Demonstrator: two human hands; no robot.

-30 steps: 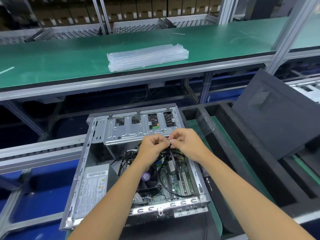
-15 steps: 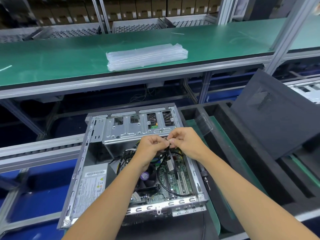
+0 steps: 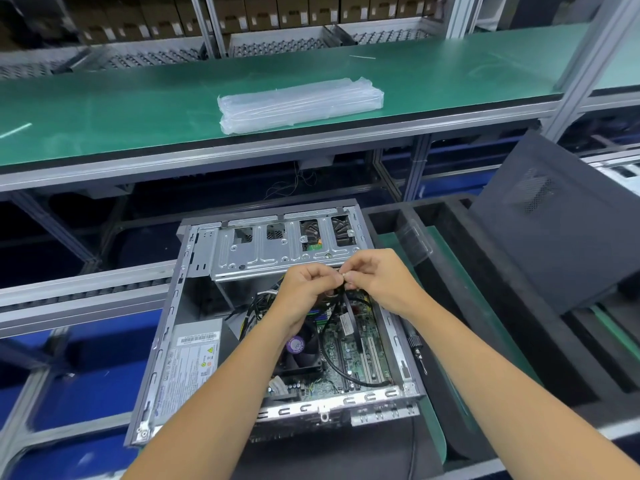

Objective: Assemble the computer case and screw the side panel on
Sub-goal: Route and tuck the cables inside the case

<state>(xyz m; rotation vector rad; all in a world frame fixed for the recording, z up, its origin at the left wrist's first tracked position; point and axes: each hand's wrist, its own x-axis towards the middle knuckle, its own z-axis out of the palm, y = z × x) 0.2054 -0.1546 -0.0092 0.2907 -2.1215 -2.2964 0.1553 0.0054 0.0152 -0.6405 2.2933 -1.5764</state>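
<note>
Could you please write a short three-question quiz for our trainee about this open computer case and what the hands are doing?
1. True or false: the side panel is already on the computer case.
2. The plastic bag stack lies: A) inside the case, B) on the green shelf, C) on the panel?
3. What do the left hand and right hand pinch together?

Key: 1 false. 2 B. 3 black cables.

A long green worktop (image 3: 104, 109) is running across the scene on grey aluminium posts (image 3: 585, 64). Behind it, shelves (image 3: 277, 15) are holding brown boxes. Below, a roller conveyor (image 3: 86, 299) is crossing blue flooring (image 3: 86, 375).
</note>
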